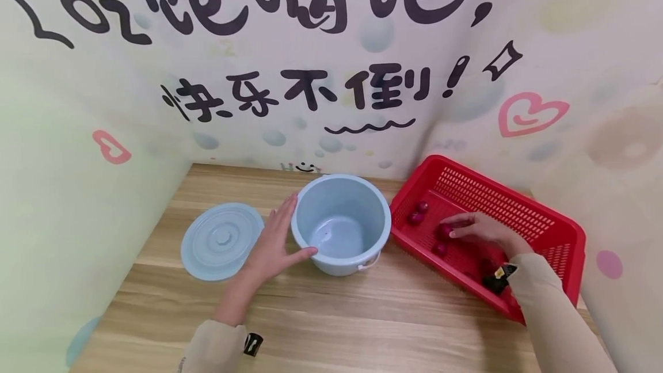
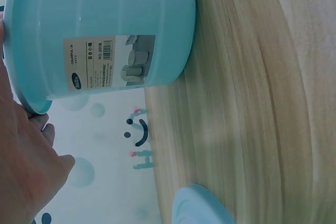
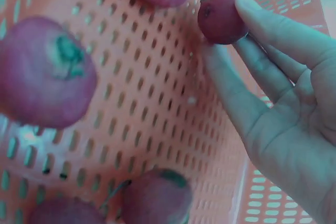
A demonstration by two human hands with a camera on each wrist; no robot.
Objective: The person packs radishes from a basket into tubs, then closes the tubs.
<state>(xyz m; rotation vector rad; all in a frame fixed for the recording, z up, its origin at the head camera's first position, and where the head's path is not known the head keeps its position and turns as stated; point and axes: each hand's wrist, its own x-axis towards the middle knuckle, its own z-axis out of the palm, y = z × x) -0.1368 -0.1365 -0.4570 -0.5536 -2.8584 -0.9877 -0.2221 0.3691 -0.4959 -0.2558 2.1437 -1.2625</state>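
A light blue bucket [image 1: 339, 217] stands upright on the wooden table, and its inside shows bare. My left hand [image 1: 271, 246] rests against the bucket's left rim with fingers spread, the thumb at the front edge. The left wrist view shows a printed label [image 2: 110, 62] on the bucket's side. Inside the red basket [image 1: 492, 183], my right hand [image 1: 479, 229] pinches a small red radish [image 3: 223, 17] between thumb and fingers. Other radishes lie on the basket floor, such as one radish [image 3: 44, 72] with a green top and another radish [image 3: 157, 196] near it.
A round blue lid [image 1: 223, 240] lies flat on the table, left of the bucket. Behind the table rises a wall [image 1: 311, 143] with black lettering. The slotted basket stands at a slant close to the bucket's right side. A white handle [image 1: 370, 262] hangs at the bucket's front.
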